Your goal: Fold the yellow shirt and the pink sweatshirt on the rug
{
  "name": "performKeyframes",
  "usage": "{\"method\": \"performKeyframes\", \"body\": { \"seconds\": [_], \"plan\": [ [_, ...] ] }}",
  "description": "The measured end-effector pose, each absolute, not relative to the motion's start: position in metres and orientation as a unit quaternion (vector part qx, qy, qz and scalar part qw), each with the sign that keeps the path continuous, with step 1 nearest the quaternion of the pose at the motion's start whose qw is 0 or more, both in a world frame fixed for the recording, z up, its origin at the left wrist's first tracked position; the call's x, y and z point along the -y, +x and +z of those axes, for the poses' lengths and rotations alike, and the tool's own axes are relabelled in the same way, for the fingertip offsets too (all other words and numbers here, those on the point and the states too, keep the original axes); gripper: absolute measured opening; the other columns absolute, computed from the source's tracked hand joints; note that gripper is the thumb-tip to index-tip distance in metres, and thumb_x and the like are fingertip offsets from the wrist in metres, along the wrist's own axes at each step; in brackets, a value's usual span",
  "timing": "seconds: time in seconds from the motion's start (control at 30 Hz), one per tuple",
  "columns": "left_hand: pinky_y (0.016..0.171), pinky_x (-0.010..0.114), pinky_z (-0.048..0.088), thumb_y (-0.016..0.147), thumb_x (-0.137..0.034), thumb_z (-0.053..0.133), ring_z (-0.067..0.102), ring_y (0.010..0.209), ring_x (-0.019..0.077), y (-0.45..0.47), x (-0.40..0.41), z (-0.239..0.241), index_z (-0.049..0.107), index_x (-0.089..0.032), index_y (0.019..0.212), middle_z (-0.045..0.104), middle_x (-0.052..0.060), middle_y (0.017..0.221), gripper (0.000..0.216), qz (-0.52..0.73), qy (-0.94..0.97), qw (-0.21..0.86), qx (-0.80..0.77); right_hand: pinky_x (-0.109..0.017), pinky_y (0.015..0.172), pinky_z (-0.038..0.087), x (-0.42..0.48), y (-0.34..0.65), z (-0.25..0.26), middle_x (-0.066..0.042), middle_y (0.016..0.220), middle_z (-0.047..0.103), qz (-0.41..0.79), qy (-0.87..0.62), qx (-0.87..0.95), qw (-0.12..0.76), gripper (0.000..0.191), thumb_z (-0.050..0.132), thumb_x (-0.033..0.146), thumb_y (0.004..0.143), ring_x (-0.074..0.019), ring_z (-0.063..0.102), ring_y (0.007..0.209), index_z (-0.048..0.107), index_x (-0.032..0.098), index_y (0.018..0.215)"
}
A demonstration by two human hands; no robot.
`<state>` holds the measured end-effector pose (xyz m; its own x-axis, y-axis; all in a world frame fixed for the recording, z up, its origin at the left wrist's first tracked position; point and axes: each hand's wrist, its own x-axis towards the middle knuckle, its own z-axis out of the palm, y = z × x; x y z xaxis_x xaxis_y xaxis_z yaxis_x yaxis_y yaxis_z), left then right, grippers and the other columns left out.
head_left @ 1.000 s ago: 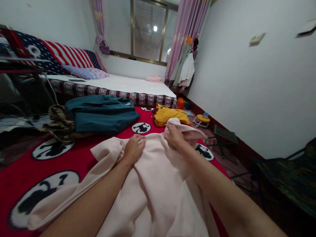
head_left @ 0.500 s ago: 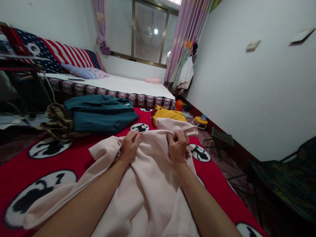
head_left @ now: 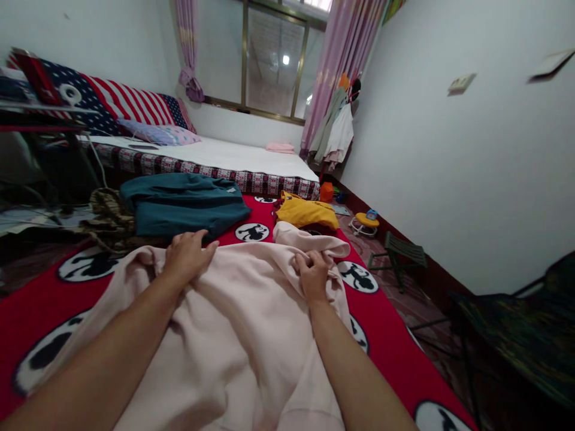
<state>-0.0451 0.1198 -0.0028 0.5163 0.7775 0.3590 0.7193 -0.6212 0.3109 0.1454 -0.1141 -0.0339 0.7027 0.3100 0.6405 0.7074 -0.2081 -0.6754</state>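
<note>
A pale pink garment (head_left: 242, 323) lies spread over a red blanket with black-and-white cartoon rounds (head_left: 40, 305). My left hand (head_left: 186, 256) rests on the garment's far left edge, fingers curled over the cloth. My right hand (head_left: 313, 276) pinches a fold of the same garment at its far right edge. Both forearms reach out over the pink cloth.
A folded teal garment (head_left: 184, 203) and a brown patterned cloth (head_left: 105, 215) lie beyond my left hand. A yellow garment (head_left: 305, 211) lies past the pink one. A bed (head_left: 215, 157) stands behind. A small green stool (head_left: 398, 248) and toys sit by the right wall.
My left hand has slid left along the garment's far edge, pulling it wider. My right hand has stayed on the right fold. The pink cloth lies flatter and broader.
</note>
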Motion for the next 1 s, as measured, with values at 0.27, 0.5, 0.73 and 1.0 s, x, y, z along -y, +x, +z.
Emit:
{"method": "performKeyframes", "body": {
  "seconds": [0.27, 0.5, 0.73, 1.0],
  "plan": [
    [0.067, 0.031, 0.047, 0.072, -0.068, 0.052, 0.066, 0.083, 0.0304, -0.083, -0.13, 0.019, 0.074, -0.017, 0.088, 0.073, 0.008, 0.083, 0.058, 0.119, 0.878, 0.22, -0.409, -0.031, 0.078, 0.038, 0.119, 0.15, -0.028, -0.001, 0.073, 0.061, -0.209, -0.704, 0.3, 0.609, 0.022, 0.06, 0.034, 0.082, -0.018, 0.052, 0.076, 0.058, 0.019, 0.066],
    [0.077, 0.029, 0.044, 0.086, -0.049, 0.054, 0.06, 0.075, 0.0188, -0.118, -0.039, 0.048, 0.068, -0.02, 0.078, 0.068, 0.004, 0.075, 0.033, 0.367, 0.92, 0.061, -0.122, -0.031, 0.076, 0.042, 0.122, 0.17, -0.044, -0.005, 0.085, 0.066, -0.178, -0.694, 0.162, 0.679, 0.034, 0.055, 0.049, 0.082, -0.0211, 0.056, 0.082, 0.065, 0.017, 0.085],
    [0.059, 0.026, 0.039, 0.092, -0.032, 0.051, 0.059, 0.066, 0.0144, -0.141, 0.03, 0.05, 0.066, -0.022, 0.072, 0.065, 0.001, 0.075, 0.027, 0.034, 0.995, 0.092, 0.01, -0.027, 0.066, 0.042, 0.125, 0.178, -0.051, -0.001, 0.078, 0.063, -0.107, -0.656, 0.135, 0.735, 0.037, 0.054, 0.053, 0.079, -0.0168, 0.055, 0.072, 0.062, 0.018, 0.08],
    [0.081, 0.035, 0.05, 0.071, -0.046, 0.069, 0.059, 0.11, 0.0302, -0.15, -0.007, 0.054, 0.046, -0.024, 0.14, 0.06, 0.01, 0.127, 0.076, 0.063, 0.96, 0.089, -0.259, -0.033, 0.075, 0.045, 0.128, 0.172, -0.036, -0.007, 0.083, 0.066, -0.111, -0.708, 0.155, 0.68, 0.043, 0.055, 0.057, 0.078, -0.0211, 0.058, 0.079, 0.064, 0.015, 0.085]
  ]
}}
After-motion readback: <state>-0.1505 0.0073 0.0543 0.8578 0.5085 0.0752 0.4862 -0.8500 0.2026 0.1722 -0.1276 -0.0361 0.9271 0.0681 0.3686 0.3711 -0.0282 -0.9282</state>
